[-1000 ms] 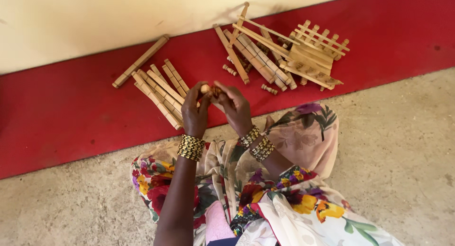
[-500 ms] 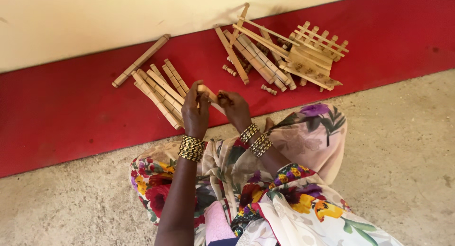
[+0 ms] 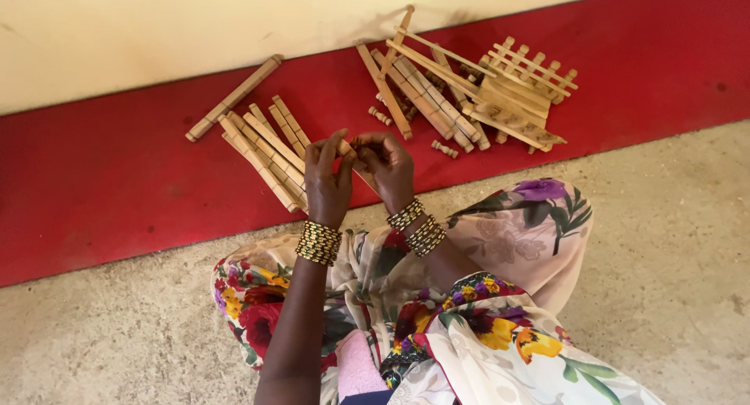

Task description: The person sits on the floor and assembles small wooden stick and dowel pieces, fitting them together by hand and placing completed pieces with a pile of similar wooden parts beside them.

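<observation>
Red floor strip (image 3: 94, 194) runs along cream wall (image 3: 156, 38), w/ grey concrete floor (image 3: 664, 241) below it. Floral-print cloth (image 3: 500, 296) covers lap at bottom. Big pile of wooden slats (image 3: 476, 92) sits at strip's upper right; smaller row of slats (image 3: 262, 151) lies mid-strip. Left hand (image 3: 326, 182) is raised, fingers half-curled; right hand (image 3: 388, 167) is bent inward, both pinching a small wooden piece (image 3: 349, 149) btwn fingertips, just above strip's lower edge. Beaded bangles (image 3: 318, 242) ring both wrists.
</observation>
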The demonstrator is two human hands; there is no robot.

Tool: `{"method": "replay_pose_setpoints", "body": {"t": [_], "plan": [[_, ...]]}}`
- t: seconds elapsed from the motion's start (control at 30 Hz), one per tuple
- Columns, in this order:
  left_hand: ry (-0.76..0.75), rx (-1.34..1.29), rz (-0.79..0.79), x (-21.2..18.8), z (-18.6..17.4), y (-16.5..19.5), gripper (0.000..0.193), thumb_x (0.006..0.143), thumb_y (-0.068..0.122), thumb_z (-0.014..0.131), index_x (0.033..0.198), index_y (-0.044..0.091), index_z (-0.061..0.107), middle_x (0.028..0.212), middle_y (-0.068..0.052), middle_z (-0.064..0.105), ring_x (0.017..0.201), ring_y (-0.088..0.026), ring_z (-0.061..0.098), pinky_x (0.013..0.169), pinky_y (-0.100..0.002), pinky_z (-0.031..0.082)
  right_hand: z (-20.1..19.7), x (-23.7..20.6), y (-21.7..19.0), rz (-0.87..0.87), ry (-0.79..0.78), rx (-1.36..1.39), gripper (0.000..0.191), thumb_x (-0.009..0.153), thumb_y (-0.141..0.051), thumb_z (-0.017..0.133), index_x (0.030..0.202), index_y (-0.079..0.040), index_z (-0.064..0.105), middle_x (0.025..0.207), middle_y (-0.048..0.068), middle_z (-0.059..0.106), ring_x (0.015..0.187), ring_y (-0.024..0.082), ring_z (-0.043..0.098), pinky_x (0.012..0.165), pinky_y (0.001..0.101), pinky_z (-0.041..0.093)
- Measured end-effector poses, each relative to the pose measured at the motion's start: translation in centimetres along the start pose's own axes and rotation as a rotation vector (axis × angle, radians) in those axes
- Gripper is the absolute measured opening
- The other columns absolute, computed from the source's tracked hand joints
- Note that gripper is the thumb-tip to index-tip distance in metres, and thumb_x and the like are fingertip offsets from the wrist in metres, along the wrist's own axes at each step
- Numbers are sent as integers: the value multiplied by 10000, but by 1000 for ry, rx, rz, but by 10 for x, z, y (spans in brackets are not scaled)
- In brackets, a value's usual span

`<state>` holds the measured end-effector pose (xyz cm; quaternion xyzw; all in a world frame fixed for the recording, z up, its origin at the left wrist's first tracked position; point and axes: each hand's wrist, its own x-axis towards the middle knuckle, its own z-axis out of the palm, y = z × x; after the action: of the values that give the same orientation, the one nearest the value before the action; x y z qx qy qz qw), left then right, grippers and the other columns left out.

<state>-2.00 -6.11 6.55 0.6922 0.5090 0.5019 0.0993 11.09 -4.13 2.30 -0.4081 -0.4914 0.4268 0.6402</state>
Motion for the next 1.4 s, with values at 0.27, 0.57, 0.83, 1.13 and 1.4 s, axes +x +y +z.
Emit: {"method": "replay_pose_setpoints", "body": {"t": [0.27, 0.57, 0.83, 1.13, 1.4], "plan": [[64, -116, -76, -1, -5, 5, 293, 918, -29, 708, 1205, -18, 648, 1130, -157, 649, 1008, -247, 707, 781, -331, 647, -1, -5, 4, 300, -13, 180, 179, 952, -14, 643, 1109, 47, 701, 983, 91, 747, 824, 90, 718, 702, 222, 614], [168, 31, 93, 24, -8, -12, 243, 931, -22, 727, 1165, -23, 660, 1119, -164, 671, 1017, -261, 699, 835, -358, 632, 13, 13, 19, -41, -56, -52, 249, 1012, -173, 667, 1147, 28, 723, 1096, 68, 739, 913, 75, 700, 763, 210, 591], [24, -71, 71, 35, -9, -26, 255, 949, 7, 714, 1199, -25, 669, 1170, -182, 682, 1027, -278, 731, 855, -362, 649, 16, 43, 47, 63, -134, 265, 235, 953, -86, 690, 1179, -19, 702, 954, 54, 747, 770, 91, 677, 663, 219, 572], [58, -86, 55, 42, -8, -39, 254, 973, 30, 705, 1222, -6, 672, 1187, -169, 676, 1015, -240, 743, 740, -281, 644, 6, 48, 80, 439, 11, 79, 190, 944, -20, 658, 1088, 35, 769, 733, 61, 685, 568, 107, 571, 496, 256, 462], [-16, -34, 118, 65, -13, -56, 274, 957, 39, 731, 1229, 43, 699, 1172, -139, 692, 1009, -253, 739, 817, -348, 657, 18, 64, 83, 287, -101, 192, 238, 977, -205, 692, 1092, -3, 742, 843, 40, 734, 673, 72, 653, 588, 225, 559]]}}
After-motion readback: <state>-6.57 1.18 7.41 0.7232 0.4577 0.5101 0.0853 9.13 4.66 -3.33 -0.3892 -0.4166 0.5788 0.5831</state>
